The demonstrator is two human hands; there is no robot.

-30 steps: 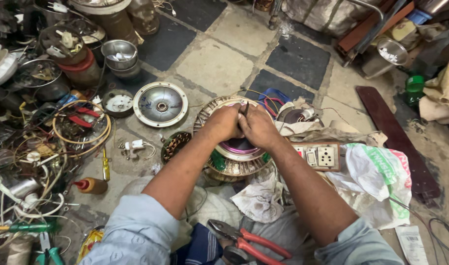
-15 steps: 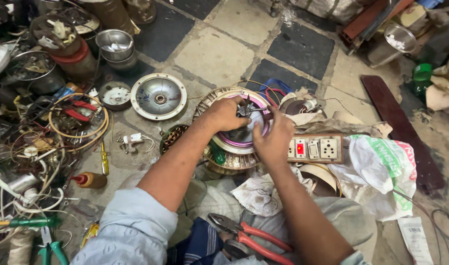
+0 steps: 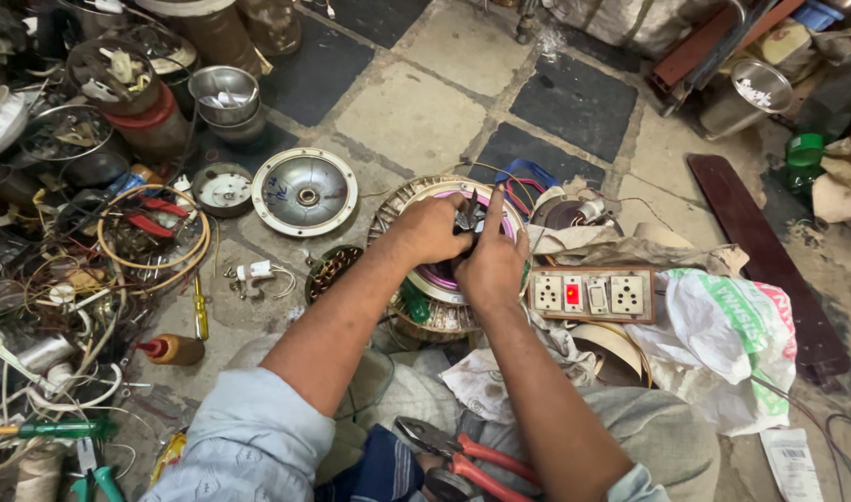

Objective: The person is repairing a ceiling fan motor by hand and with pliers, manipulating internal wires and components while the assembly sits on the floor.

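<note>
A round fan motor [image 3: 423,316] with copper windings and a purple-ringed middle lies on the tiled floor in front of me. Both my hands meet over its centre. My left hand [image 3: 432,229] is curled around a small dark part [image 3: 469,216] sticking up from the middle. My right hand [image 3: 489,262] closes on the same part from the near side, with its index finger stretched upward. The hands hide what the part joins to. Both forearms reach out from light blue sleeves.
A round metal motor cover [image 3: 304,192] and a smaller cap [image 3: 223,189] lie to the left. A socket board [image 3: 588,294] and a plastic bag [image 3: 732,344] are on the right. Red-handled pliers [image 3: 462,455] rest on my lap. Tangled wires [image 3: 72,279] and tools crowd the left side.
Half a second ago my right hand was lower right on the motor's rim; it has come back to the centre beside my left hand. The view has shifted slightly.
</note>
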